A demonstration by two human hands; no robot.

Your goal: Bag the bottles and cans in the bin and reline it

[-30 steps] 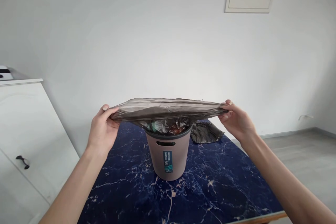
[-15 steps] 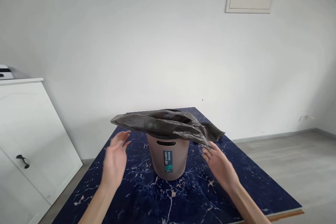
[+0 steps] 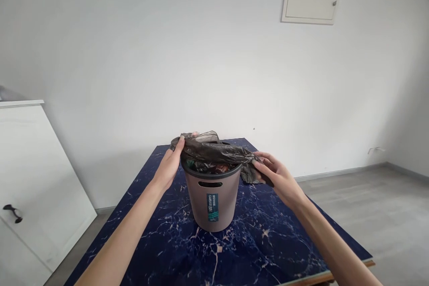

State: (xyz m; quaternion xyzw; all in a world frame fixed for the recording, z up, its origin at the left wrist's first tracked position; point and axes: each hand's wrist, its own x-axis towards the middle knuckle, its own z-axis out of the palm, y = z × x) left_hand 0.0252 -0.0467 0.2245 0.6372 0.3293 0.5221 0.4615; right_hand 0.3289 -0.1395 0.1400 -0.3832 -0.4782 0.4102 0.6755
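A taupe garbage bin (image 3: pixel 196 203) with a dark rim and a teal label stands upright on the table. Across its top stretches a black plastic garbage bag (image 3: pixel 221 153), gathered into a band. My left hand (image 3: pixel 171 161) is closed on the bag's left end, thumb in front and fingers mostly behind it. At the other end my right hand (image 3: pixel 273 172) pinches the bunched plastic, some of which hangs down beside the bin. Below the band, crumpled dark plastic and a reddish-brown item show inside the bin, too unclear to name.
The blue marble-patterned table (image 3: pixel 244 254) has a wooden front edge at the right. A white cabinet (image 3: pixel 43 156) with a black handle stands at the left. Behind is a white wall (image 3: pixel 150 53) with a panel door (image 3: pixel 310 2).
My left hand has moved up and right and closed on the bag. The bag is now bunched into a narrower band, uncovering the bin's front rim. My right hand has risen slightly.
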